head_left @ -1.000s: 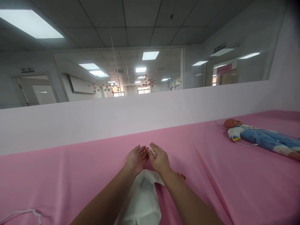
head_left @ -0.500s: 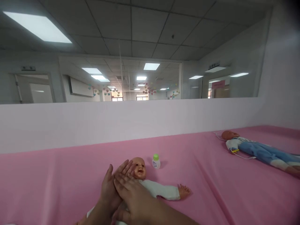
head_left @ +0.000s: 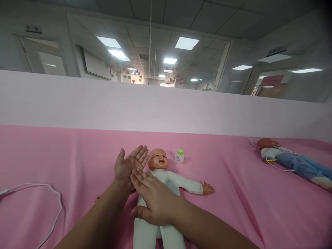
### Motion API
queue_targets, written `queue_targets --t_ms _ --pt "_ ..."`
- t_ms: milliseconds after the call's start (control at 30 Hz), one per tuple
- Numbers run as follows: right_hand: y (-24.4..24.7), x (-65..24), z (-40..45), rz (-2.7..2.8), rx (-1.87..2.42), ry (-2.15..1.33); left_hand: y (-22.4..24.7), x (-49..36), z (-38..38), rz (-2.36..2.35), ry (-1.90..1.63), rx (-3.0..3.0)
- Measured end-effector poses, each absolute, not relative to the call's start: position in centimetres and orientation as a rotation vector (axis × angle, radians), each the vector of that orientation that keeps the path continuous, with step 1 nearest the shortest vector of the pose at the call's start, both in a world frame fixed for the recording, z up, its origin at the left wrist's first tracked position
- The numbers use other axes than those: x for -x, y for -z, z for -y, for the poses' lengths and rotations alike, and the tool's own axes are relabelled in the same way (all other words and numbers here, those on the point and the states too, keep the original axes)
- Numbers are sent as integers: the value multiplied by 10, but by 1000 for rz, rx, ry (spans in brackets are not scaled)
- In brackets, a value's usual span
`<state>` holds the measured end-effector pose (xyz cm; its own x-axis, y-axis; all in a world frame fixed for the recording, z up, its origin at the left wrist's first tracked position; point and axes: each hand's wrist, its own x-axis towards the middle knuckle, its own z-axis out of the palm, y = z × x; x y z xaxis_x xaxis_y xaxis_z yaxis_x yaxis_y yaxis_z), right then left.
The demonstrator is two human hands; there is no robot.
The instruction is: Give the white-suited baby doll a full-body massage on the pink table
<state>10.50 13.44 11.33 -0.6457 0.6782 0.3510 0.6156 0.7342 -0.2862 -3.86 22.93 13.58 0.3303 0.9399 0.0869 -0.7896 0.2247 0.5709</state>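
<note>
Left hand (head_left: 128,170) palm-up, right hand (head_left: 155,197) palm-down

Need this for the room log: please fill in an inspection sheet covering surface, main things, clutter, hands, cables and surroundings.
Surface: pink cloth, creased at the right.
Main things: white-suited doll on its back, partly hidden by the right hand; green-capped bottle upright beside its head.
Clutter: second doll, dressed in blue and white, lying at the right.
Hands: left hand open, palm up; right hand open, back upward, fingers overlapping the left in view.
Cables: white cord at the left; thin white line beside the second doll.
Surroundings: pale wall, large glass panel above.
</note>
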Motion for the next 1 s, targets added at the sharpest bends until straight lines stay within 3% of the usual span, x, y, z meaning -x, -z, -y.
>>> queue_targets --t_ms 233,400,700,1000 --pt "-104 -117 -155 2388 1103 -60 -142 8 -194 -393 -1075 -472" --pt "-105 -121 -159 2366 1232 -99 -143 15 -201 -422 -1160 -542" --pt "-111 -112 -136 2463 982 -230 -137 19 -212 -467 -1243 -574" --pt "-107 -128 -158 2356 1096 -91 -146 3 -184 -465 -1111 -509"
